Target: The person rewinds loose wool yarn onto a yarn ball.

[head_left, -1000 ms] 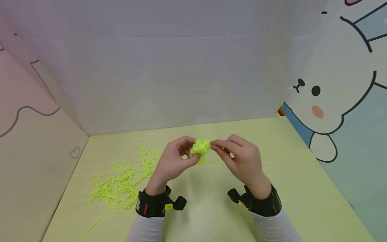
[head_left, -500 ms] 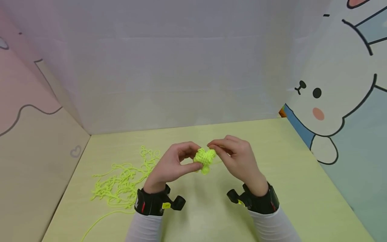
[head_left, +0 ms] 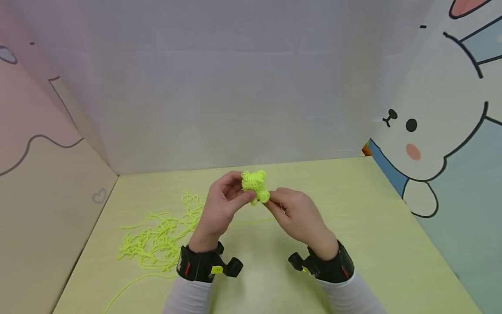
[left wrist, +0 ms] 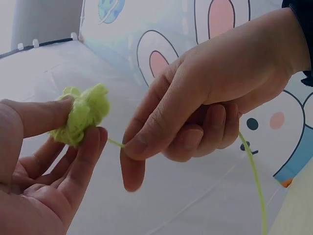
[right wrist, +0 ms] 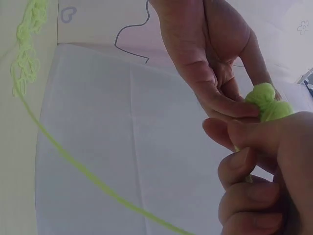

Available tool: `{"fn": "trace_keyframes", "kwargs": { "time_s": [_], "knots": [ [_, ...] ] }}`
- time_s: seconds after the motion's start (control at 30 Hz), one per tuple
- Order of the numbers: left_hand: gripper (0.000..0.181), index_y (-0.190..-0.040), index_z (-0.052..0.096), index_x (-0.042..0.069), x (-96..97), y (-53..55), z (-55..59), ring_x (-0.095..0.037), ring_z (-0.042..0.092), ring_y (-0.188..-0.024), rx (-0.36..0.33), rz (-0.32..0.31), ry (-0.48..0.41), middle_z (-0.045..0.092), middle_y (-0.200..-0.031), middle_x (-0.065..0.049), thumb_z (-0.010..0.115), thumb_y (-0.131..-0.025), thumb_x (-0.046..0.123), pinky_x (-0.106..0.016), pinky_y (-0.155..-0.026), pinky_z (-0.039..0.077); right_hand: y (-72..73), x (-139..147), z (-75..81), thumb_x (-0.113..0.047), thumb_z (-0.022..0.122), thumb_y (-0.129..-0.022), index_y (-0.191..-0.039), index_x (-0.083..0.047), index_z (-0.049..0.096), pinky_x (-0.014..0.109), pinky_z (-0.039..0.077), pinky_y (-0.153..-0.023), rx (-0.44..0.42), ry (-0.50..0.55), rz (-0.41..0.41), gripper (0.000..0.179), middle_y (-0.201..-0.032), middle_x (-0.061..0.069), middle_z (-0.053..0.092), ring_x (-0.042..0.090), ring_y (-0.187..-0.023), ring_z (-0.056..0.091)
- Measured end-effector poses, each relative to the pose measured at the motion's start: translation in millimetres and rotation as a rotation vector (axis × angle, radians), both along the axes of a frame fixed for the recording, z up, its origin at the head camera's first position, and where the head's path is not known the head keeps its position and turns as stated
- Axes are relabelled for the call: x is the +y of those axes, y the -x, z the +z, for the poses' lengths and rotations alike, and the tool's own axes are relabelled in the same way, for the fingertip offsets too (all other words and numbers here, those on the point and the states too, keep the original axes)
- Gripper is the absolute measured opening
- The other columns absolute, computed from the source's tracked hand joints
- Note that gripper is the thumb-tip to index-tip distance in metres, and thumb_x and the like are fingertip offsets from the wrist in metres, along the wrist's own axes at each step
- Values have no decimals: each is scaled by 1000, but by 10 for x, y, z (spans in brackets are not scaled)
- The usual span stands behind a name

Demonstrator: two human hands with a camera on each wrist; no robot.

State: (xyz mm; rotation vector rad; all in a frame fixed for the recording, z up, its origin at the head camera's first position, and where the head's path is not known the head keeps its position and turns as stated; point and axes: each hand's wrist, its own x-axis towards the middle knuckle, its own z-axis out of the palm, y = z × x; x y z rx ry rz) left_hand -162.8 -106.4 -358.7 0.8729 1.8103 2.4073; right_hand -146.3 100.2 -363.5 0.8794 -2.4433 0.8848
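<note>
Between the thumb and fingers of my left hand (head_left: 219, 207) is a small wound bundle of neon yellow-green yarn (head_left: 254, 181), raised above the table. My right hand (head_left: 300, 216) is just to its lower right, thumb and index finger pinching the yarn strand (left wrist: 115, 143). In the left wrist view, a short taut length runs from the bundle (left wrist: 88, 115) to that pinch. The other right fingers curl inward, and the strand trails down from beneath them. From the right wrist, the trailing yarn (right wrist: 98, 183) curves toward the loose pile.
A tangled pile of the same yarn (head_left: 157, 240) lies on the pale table (head_left: 392, 244) left of my hands, one tail reaching the front. A white sheet (head_left: 235, 109) stands behind. Printed side panels, one with a rabbit (head_left: 423, 122), flank the table.
The bundle dipped slightly, then rose and shifted left, turning in my left hand. My right hand moved from its upper right to its lower right, still pinching the strand. The pile stays put.
</note>
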Motion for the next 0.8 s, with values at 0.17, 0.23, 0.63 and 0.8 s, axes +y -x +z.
{"fn": "trace_keyframes", "kwargs": {
  "time_s": [0.17,0.23,0.63,0.8],
  "knots": [
    [34,-121,58,-3,24,39,-23,-31,61,-102,-27,185,-24,62,-114,-15,71,-91,6,-25,-82,56,-58,-35,20,-24,66,-97,-100,-23,74,24,42,-50,-43,-101,64,9,-73,-15,59,3,-57,44],
    [35,-122,57,-2,30,59,-36,-31,61,-103,-35,256,-20,61,-114,-15,71,-91,5,-26,-83,57,-85,-35,39,-25,65,-97,-100,-22,74,23,44,-51,-52,-129,80,10,-78,-16,63,1,-59,46],
    [33,-120,62,1,18,127,-90,-28,62,-92,58,414,123,62,-107,-14,73,-90,6,-24,-77,57,-142,83,139,-17,65,-94,-95,-19,73,21,42,-46,117,-22,88,8,-75,-14,62,1,-56,44],
    [31,-119,64,4,10,119,-103,-22,62,-90,74,384,245,64,-106,-10,73,-90,8,-24,-77,56,-124,133,170,-19,63,-95,-96,-17,74,21,42,-45,188,45,77,11,-76,-12,63,2,-55,45]
  ]
}}
